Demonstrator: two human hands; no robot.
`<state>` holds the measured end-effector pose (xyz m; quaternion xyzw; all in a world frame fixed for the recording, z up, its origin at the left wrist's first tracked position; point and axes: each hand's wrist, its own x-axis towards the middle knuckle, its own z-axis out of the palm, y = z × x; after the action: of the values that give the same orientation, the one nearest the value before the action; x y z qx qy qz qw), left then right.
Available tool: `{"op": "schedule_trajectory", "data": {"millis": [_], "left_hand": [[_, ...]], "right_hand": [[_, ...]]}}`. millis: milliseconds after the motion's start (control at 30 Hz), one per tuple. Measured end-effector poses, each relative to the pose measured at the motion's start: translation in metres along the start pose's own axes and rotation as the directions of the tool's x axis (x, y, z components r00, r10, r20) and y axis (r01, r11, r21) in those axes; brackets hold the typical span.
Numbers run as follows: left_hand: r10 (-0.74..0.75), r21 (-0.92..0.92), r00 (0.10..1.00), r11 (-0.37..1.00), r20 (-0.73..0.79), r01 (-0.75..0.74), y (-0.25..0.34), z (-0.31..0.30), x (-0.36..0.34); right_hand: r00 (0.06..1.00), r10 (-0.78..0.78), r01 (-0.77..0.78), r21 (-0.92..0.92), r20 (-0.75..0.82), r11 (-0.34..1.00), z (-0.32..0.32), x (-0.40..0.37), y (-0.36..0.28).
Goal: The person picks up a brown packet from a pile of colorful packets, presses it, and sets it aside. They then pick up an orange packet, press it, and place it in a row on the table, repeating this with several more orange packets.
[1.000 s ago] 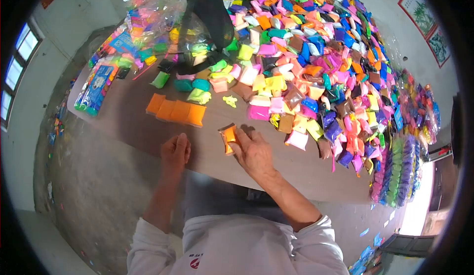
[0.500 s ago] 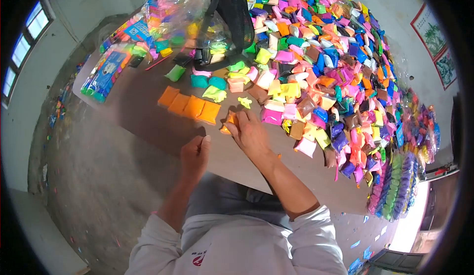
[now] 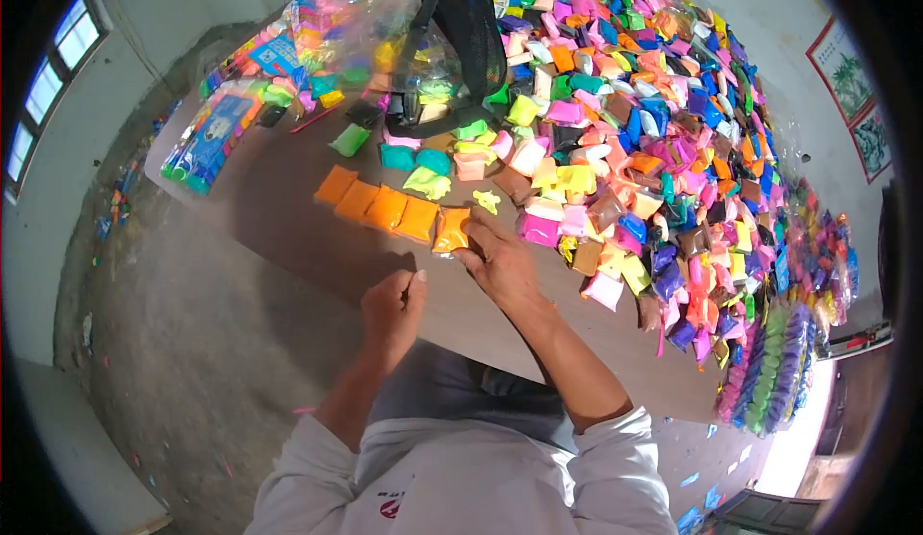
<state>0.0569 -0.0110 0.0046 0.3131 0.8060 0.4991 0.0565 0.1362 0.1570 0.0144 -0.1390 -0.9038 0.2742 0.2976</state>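
Note:
My right hand [image 3: 502, 261] grips the right side of a small glossy orange packet [image 3: 450, 231], which looks like wrapped modelling clay, between thumb and fingers. It lies at the right end of a slanting row of orange packets [image 3: 385, 210] on the brown table. Nearer the table edge, my left hand [image 3: 394, 309] is closed with the thumb against the curled fingers; anything inside is hidden. A crumpled yellow piece [image 3: 486, 200] lies just beyond my right hand. Teal packets [image 3: 397, 157] and a yellow-green packet [image 3: 427, 183] sit behind the row.
A large heap of multicoloured packets [image 3: 615, 131] covers the table's right and far side. A black mesh bag [image 3: 466, 35] stands at the back. Clear bags of coloured packets [image 3: 207, 141] lie at the left. Packed sleeves [image 3: 769, 367] hang by the right edge.
The orange packet in my right hand has come up against the end of the orange row, closing the gap. My left hand has shifted slightly right, still closed.

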Motion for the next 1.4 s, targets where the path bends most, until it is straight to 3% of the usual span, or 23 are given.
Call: {"op": "schedule_trajectory", "data": {"millis": [67,167,267,633,700,767,900,967,1033,1133,1167,1233,1400], "left_hand": [[0.011,-0.015,1.0,1.0,-0.012,-0.011,0.004,-0.001,0.0],[-0.012,0.01,1.0,1.0,-0.013,0.012,0.005,-0.002,-0.001],[-0.008,0.017,1.0,1.0,-0.022,0.008,0.007,0.0,-0.001],[0.075,0.088,0.997,0.993,-0.006,-0.074,-0.007,0.011,-0.003],[0.074,0.078,0.997,0.994,0.024,-0.075,-0.009,0.012,-0.004],[0.03,0.258,0.998,0.965,0.046,-0.041,-0.013,0.011,-0.002],[0.232,0.345,0.971,0.908,0.057,-0.237,-0.03,0.02,-0.002],[0.142,0.151,0.99,0.978,0.021,-0.143,0.002,0.01,-0.004],[0.155,0.179,0.987,0.971,0.033,-0.158,0.007,0.009,-0.003],[0.234,0.167,0.972,0.959,-0.003,-0.231,-0.004,0.015,-0.001],[0.296,0.128,0.954,0.949,-0.051,-0.288,-0.011,0.019,0.0],[0.332,0.163,0.941,0.934,-0.067,-0.318,-0.018,0.022,0.002],[0.346,0.296,0.937,0.901,-0.043,-0.319,-0.015,0.022,0.0]], "right_hand": [[1.0,-0.003,0.005,-0.062,0.03,0.998,0.004,0.005,-0.001],[0.996,0.048,-0.048,-0.008,0.071,0.999,0.001,0.01,-0.012],[1.0,-0.016,0.017,-0.032,0.024,0.999,0.0,0.013,-0.015],[0.999,0.038,-0.034,-0.157,0.026,0.987,0.014,0.01,-0.005],[1.0,-0.005,0.003,-0.062,-0.02,0.998,0.017,0.01,-0.001],[0.995,0.003,-0.007,-0.037,-0.097,0.999,0.019,0.003,-0.001],[0.982,0.031,-0.009,0.114,-0.187,0.993,-0.004,-0.016,-0.009],[0.974,0.036,-0.016,0.088,-0.224,0.996,-0.016,-0.023,-0.002],[0.981,0.054,-0.081,-0.138,-0.184,0.987,-0.038,-0.033,0.007],[0.99,0.117,-0.134,-0.285,-0.076,0.949,-0.076,-0.048,0.025],[0.99,0.116,-0.136,-0.29,-0.083,0.947,-0.087,-0.054,0.029],[0.986,-0.066,0.016,-0.309,-0.151,0.951,-0.103,-0.065,0.038],[0.971,-0.049,-0.028,-0.314,-0.234,0.949,-0.13,-0.066,0.04]]}}
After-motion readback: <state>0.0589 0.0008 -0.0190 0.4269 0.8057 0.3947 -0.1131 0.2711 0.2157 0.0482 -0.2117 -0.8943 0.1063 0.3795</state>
